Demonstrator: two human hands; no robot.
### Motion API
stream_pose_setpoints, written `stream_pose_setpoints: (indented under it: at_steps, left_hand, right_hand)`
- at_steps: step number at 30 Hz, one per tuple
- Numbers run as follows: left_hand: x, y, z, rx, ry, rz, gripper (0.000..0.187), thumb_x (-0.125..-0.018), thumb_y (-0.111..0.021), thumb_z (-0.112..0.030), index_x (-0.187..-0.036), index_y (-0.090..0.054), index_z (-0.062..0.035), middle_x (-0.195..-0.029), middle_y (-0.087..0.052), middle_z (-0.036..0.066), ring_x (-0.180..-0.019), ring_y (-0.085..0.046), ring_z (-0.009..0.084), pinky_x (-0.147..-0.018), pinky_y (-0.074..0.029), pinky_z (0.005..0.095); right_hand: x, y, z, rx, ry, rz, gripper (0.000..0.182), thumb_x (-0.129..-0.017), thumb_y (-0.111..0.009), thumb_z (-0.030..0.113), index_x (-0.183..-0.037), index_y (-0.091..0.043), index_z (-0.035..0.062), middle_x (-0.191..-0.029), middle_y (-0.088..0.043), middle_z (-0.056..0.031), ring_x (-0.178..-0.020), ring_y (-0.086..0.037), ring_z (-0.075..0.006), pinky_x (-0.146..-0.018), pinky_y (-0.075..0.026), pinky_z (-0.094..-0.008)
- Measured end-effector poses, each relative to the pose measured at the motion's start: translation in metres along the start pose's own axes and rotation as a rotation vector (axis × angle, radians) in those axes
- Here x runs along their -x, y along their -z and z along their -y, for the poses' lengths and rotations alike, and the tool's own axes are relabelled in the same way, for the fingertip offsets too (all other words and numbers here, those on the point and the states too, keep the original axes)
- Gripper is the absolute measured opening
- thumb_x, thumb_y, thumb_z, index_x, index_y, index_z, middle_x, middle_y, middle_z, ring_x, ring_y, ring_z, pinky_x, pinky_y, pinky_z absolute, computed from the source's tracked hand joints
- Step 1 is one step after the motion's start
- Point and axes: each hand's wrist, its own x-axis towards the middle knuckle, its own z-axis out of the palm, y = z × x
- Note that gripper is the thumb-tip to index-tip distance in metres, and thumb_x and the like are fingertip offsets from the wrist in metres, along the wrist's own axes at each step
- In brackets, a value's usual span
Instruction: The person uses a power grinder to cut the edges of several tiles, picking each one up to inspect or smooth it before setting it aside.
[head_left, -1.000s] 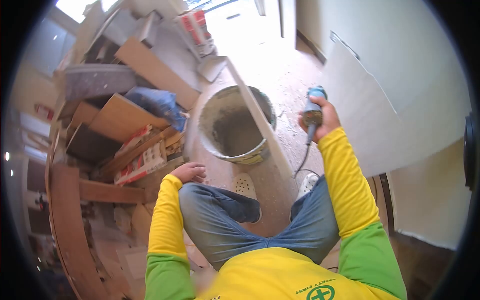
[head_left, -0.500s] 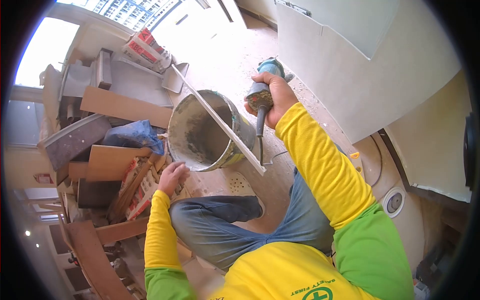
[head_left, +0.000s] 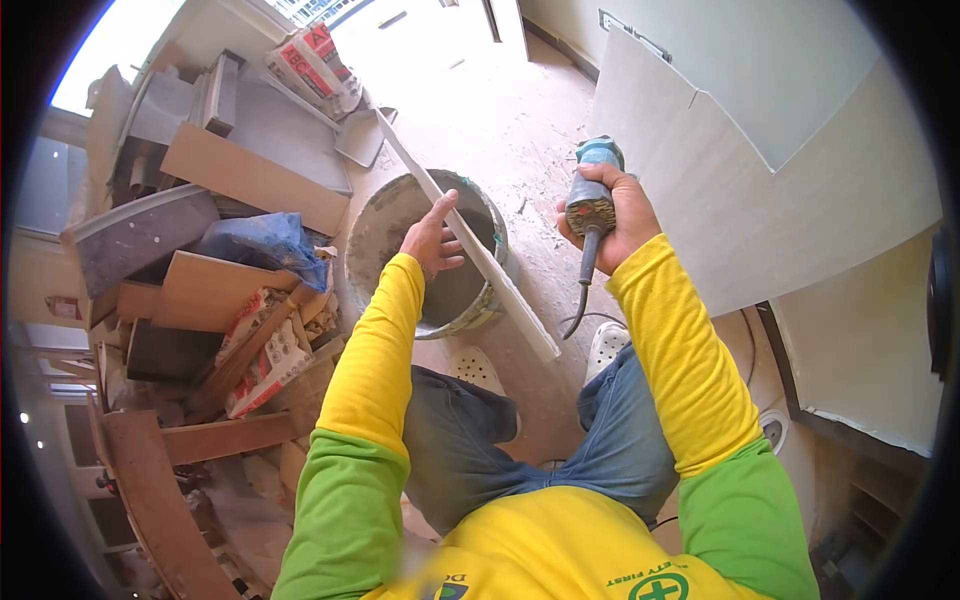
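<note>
My right hand (head_left: 618,215) is wrapped round a teal and black corded power tool (head_left: 591,205), held to the right of a large plaster-caked bucket (head_left: 470,319). A long, thin white strip (head_left: 505,293) lies slantwise across the bucket's top, its near end sticking out past the rim. Over the bucket's mouth, my left hand (head_left: 434,243) has its fingers apart beside the strip, the thumb close to its edge. Whether the thumb touches the strip is unclear. The tool's cord (head_left: 582,300) hangs down towards the floor.
Wooden boards (head_left: 250,185), a blue plastic bag (head_left: 262,243) and torn sacks are heaped at left. A red and white bag (head_left: 318,70) stands beyond. At right is a large pale panel (head_left: 720,200). White clogs (head_left: 478,368) are on the floor near the bucket.
My left hand has moved from the bucket's near left rim up over its mouth, to the strip, and its fingers have spread. The tool in my right hand has shifted right and slightly nearer.
</note>
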Motion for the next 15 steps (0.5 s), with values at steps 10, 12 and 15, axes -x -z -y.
stream_pose_setpoints:
  at_steps: [10,12,15]
  left_hand:
    - [-0.008,-0.002,-0.011,0.127,-0.160,-0.088,0.080,-0.082,-0.079,-0.052,-0.137,-0.057,0.0023,-0.138,-0.055,0.020,-0.107,-0.066,0.0340,-0.083,-0.061,0.0486]
    - [-0.016,0.007,-0.023,0.176,-0.221,-0.066,0.081,-0.081,-0.080,-0.053,-0.137,-0.058,0.0009,-0.138,-0.055,0.019,-0.106,-0.067,0.0325,-0.084,-0.060,0.0473]
    - [-0.036,0.023,-0.032,0.154,-0.269,-0.112,0.080,-0.082,-0.080,-0.054,-0.136,-0.056,-0.0010,-0.121,-0.062,0.017,-0.096,-0.068,0.0260,-0.079,-0.061,0.0453]
  right_hand:
    - [-0.010,0.001,0.005,0.016,0.008,-0.080,0.048,-0.086,-0.075,0.020,-0.117,-0.045,-0.0009,-0.091,-0.061,-0.0238,-0.073,-0.067,-0.0325,-0.059,-0.064,-0.0421]
    - [-0.011,0.002,0.003,0.031,0.021,-0.085,0.048,-0.085,-0.075,0.020,-0.118,-0.045,-0.0008,-0.091,-0.062,-0.0240,-0.073,-0.067,-0.0329,-0.059,-0.064,-0.0424]
    - [-0.015,0.002,0.003,0.042,0.017,-0.088,0.048,-0.085,-0.075,0.020,-0.118,-0.045,-0.0003,-0.092,-0.061,-0.0240,-0.074,-0.067,-0.0332,-0.059,-0.064,-0.0428]
